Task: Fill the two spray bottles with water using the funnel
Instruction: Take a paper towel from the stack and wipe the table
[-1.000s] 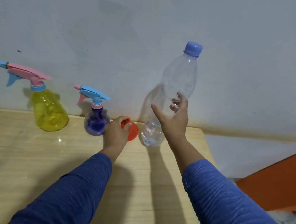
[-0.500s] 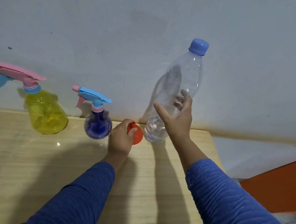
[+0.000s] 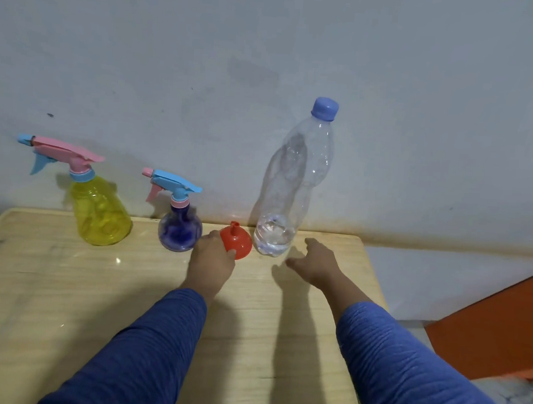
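A yellow spray bottle [image 3: 101, 210] with a pink trigger head stands at the table's back left. Beside it stands a smaller purple spray bottle [image 3: 180, 231] with a blue head. A red funnel [image 3: 238, 240] lies wide end down, spout up, between the purple bottle and a tall clear water bottle [image 3: 294, 188] with a blue cap and a little water at its bottom. My left hand [image 3: 213, 259] grips the funnel's rim, thumb on its front. My right hand [image 3: 316, 262] hovers just right of the water bottle's base, fingers spread, holding nothing.
The wooden table [image 3: 66, 299] stands against a grey wall; its right edge runs close to my right arm. An orange object [image 3: 501, 325] sits on the floor to the right.
My right hand has let go of the water bottle, which now stands on the table, and dropped lower. My left hand stays on the funnel.
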